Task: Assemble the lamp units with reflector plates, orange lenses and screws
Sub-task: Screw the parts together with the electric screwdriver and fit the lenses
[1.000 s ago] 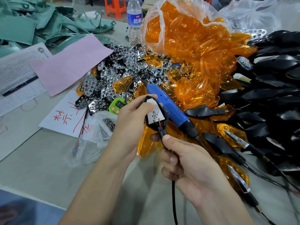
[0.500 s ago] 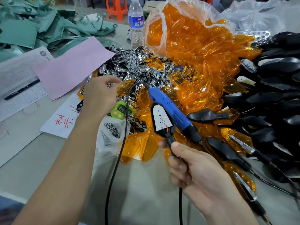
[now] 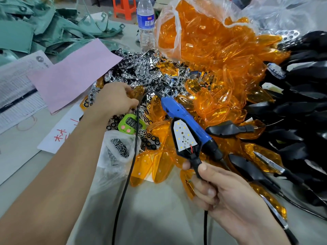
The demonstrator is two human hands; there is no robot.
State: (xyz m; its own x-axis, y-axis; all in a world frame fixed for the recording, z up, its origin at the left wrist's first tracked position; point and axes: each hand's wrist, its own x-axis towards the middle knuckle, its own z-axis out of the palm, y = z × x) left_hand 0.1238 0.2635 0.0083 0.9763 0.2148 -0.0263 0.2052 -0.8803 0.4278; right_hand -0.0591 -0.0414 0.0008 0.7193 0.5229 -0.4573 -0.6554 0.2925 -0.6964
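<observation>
Lamp unit [image 3: 184, 138] held in front of parts pile, long axis near vertical, pointed end up and slightly left, white board faced to camera. Stem clamped by curled fingers of right hand [image 3: 223, 193]. Left hand [image 3: 115, 101] laid on reflector plates [image 3: 141, 71]; its grip cannot be told. Orange lenses [image 3: 203, 50] kept in clear bag [image 3: 177, 18], screws [image 3: 119, 149] in small bag [image 3: 113, 137]. Red handwriting on white paper [image 3: 58, 138], not readable.

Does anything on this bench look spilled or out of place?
Orange lenses spill from the clear bag and lie mixed with reflector plates. A green timer sits among them, the black cord draped across it. The held lamp unit looks intact.
</observation>
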